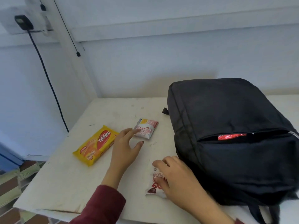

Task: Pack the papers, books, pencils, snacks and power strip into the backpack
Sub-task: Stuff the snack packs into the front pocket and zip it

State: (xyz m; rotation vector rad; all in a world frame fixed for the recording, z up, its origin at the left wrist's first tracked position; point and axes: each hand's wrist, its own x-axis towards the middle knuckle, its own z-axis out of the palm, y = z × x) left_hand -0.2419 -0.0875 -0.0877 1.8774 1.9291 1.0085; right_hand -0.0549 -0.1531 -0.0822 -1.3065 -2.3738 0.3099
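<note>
Currently on snacks: left hand (125,147) spread wide, reaching the small packet (146,128); right hand (174,174) held a white packet (155,183). Next: into the backpack (226,135) pocket.

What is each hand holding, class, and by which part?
The right hand grips the white-and-red snack packet along its right edge. The left hand holds nothing; its fingertips just reach the small red-and-white packet.

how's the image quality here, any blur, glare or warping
Head view: soft, even daylight, no glare; wide-angle bending curves the wall ledges; the backpack reads nearly featureless black; the small packet's print is too blurred to read; only faint shadows under the left hand.
</note>
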